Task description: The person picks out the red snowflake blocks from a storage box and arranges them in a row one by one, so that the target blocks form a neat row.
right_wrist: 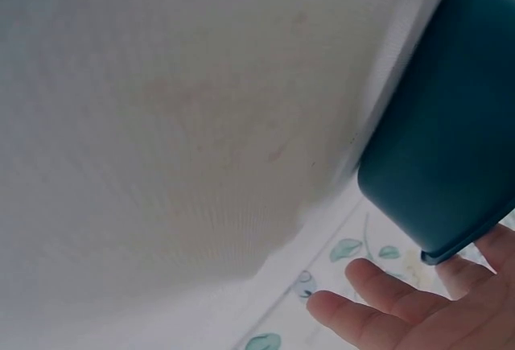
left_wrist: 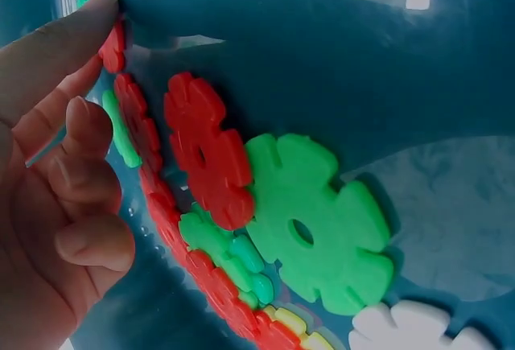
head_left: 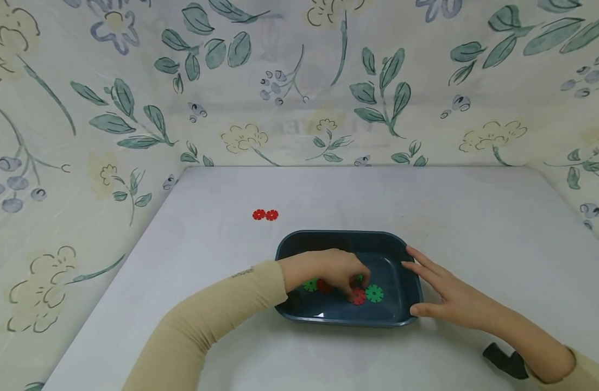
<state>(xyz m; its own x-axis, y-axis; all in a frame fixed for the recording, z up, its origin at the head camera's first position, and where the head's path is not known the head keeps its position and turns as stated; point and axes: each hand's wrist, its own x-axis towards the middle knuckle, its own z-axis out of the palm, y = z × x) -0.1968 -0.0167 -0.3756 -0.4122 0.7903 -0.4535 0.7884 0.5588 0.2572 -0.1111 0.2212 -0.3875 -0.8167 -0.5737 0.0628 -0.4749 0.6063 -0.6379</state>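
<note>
A dark teal rectangular tray (head_left: 394, 317) contains flower-shaped plastic discs. My left hand (head_left: 340, 269) reaches into it, with thumb and fingertip pinching a red disc (left_wrist: 113, 48). Near those fingers lie another red disc (left_wrist: 208, 150), a large green disc (left_wrist: 318, 225) and part of a white disc (left_wrist: 406, 330). Several more red, green and yellow pieces form a line below the hand in the left wrist view. My right hand (head_left: 451, 298) rests on the tray's right rim, fingers spread and fairly straight. The left hand and forearm hide part of the tray in the head view.
Two red discs (head_left: 265, 215) lie side by side on the white table (head_left: 221, 201), behind the tray to the left. A black object (head_left: 505, 361) is beside the right forearm. Floral cloth (head_left: 299, 130) hangs behind the table and at its sides.
</note>
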